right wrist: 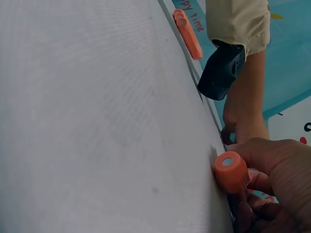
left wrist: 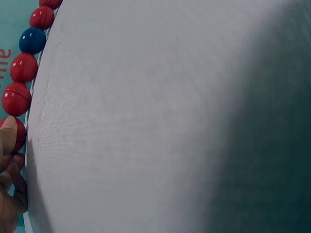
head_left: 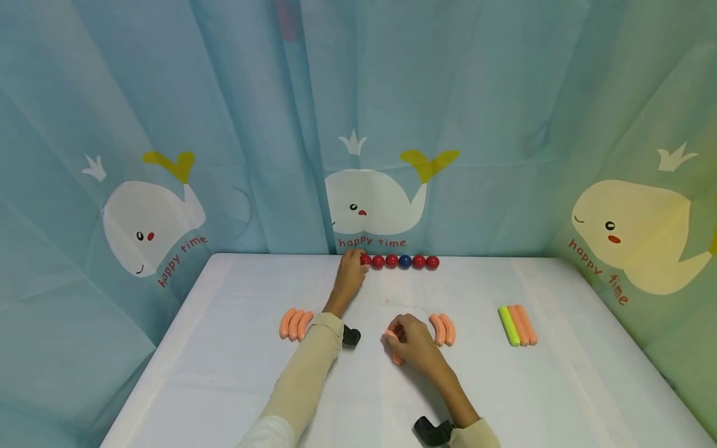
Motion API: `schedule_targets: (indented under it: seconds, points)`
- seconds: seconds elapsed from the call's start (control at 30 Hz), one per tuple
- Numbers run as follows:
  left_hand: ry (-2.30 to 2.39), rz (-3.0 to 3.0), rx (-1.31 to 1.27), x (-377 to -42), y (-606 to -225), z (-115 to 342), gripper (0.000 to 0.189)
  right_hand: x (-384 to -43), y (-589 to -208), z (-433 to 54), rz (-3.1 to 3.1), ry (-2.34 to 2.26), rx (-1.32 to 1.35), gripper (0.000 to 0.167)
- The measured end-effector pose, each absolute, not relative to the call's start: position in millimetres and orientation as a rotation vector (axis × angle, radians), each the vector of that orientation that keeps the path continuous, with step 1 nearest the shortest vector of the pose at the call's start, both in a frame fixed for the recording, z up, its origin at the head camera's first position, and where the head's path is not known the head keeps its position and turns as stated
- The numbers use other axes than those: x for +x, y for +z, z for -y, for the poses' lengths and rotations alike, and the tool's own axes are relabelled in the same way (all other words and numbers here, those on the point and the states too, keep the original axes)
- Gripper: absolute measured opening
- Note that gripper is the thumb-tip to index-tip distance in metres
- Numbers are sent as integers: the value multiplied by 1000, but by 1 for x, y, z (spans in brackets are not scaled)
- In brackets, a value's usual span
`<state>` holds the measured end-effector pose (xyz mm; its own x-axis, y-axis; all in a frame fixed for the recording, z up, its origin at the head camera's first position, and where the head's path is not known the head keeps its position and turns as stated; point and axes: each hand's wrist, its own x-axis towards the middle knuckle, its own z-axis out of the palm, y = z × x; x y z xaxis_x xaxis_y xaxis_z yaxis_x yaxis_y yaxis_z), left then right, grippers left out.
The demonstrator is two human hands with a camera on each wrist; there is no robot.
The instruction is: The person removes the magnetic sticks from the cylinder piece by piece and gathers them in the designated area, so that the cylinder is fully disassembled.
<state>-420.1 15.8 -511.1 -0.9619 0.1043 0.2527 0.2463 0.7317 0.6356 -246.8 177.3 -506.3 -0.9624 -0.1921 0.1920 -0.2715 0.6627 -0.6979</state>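
Along the table's far edge runs a row of several red balls [head_left: 391, 261] with one blue ball [head_left: 405, 262] among them. My left hand [head_left: 350, 274] is at the row's left end and pinches the last red ball [left wrist: 20, 133], thumb on its near side. Nearer the table's middle, my right hand [head_left: 413, 342] holds a curved orange sausage-shaped piece [head_left: 396, 359] low over the white table. The right wrist view shows that piece [right wrist: 231, 172] end-on, with a pale round spot; whether it touches the table, I cannot tell.
Orange sausage-shaped pieces [head_left: 294, 325] lie left of my left forearm, and two more [head_left: 445, 330] lie just right of my right hand. Farther right are one yellow-green stick [head_left: 508, 326] and two orange sticks [head_left: 525, 325]. A blue curtain [head_left: 493, 124] with printed whales stands behind the table.
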Motion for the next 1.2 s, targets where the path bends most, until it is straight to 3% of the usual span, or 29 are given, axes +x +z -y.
schedule_targets:
  seconds: [0.33, 0.77, 1.2]
  points:
    - [-1036, 2726, -304, -424, -512, -15, 45, -249, -508, -177, 2772, 1183, 366, 11]
    - [-1091, 2705, -299, -420, -510, -16, 37, -248, -510, -179, 2737, 1184, 437, 11]
    - [-1109, 2718, -302, -418, -511, -16, 45, -247, -508, -178, 2749, 1180, 431, 11]
